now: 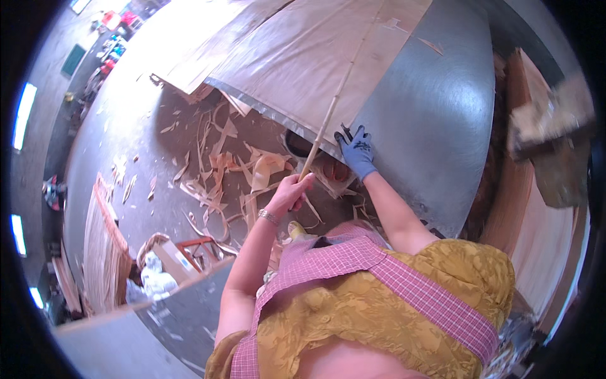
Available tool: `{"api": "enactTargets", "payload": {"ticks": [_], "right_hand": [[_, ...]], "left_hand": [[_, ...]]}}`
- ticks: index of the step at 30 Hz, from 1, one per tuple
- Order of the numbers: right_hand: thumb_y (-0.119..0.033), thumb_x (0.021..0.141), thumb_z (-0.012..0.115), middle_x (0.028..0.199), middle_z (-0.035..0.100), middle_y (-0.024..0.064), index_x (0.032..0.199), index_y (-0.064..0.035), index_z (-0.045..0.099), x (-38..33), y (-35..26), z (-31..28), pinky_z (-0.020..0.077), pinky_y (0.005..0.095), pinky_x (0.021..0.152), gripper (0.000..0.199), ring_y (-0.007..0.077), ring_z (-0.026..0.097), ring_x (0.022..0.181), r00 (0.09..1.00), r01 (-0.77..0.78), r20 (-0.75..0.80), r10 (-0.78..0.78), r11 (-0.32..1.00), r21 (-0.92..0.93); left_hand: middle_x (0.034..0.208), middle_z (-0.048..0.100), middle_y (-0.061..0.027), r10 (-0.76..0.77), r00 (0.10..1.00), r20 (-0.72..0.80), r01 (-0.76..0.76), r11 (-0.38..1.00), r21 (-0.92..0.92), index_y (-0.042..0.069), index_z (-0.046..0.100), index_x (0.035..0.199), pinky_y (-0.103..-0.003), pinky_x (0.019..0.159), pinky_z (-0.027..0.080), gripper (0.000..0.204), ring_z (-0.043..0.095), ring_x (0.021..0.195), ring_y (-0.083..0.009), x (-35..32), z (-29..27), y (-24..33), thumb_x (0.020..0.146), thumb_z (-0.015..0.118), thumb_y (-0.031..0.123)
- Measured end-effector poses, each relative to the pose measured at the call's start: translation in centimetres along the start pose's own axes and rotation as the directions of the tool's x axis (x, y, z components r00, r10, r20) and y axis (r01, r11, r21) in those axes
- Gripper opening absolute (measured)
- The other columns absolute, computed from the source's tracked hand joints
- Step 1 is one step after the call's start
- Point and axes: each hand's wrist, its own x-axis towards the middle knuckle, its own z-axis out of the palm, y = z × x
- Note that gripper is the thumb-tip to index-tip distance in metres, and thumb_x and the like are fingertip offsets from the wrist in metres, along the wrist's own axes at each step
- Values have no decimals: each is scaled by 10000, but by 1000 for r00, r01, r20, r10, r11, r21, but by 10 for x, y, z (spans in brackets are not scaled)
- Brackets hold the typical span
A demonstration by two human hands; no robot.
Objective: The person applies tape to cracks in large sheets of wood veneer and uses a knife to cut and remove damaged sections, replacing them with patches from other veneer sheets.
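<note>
My bare left hand (293, 192), a bracelet at its wrist, is closed around the near end of a long thin stick (334, 101). The stick slants up and away over a sheet of pale wood veneer (303, 69) on a grey smooth-topped table (435, 114). My right hand (357, 151) wears a blue-grey glove with dark fingertips. Its fingers are spread at the table's near edge, beside the veneer's corner and just right of the stick. A dark sliver by those fingertips is too small to tell from the glove.
Torn veneer strips (221, 170) litter the floor to the left of the table. A veneer stack (104, 246) stands at left, near a cardboard box (175, 262) and white bags. More stacked sheets (524, 215) rise at right, below a blurred brown object (549, 126).
</note>
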Motion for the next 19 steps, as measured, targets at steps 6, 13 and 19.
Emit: {"api": "enactTargets", "payload": {"ticks": [6,13,19], "right_hand": [[-541,826,677,1343,474,304,1383,67,386,43,-12,90,445,478,993,874,427,508,1205,961,16,-269,-63,984,-176],[-197,816,770,798,624,24,1284,-46,519,78,-81,60,514,283,566,552,132,603,628,874,-420,296,386,290,860],[-132,876,707,1039,616,-37,1519,-212,280,176,-232,72,425,203,530,776,15,531,710,984,-93,64,168,174,980]], "left_hand": [[586,515,25,165,982,-97,-151,979,138,53,585,757,-253,365,352,439,434,416,-61,60,-120,40,919,648,456],[612,571,15,167,986,-12,-166,984,62,34,621,798,-227,509,426,355,527,541,-58,157,-244,99,941,645,358],[673,623,8,305,952,14,-301,927,224,24,704,919,-270,552,493,431,571,572,-75,292,-318,107,894,678,454]]}}
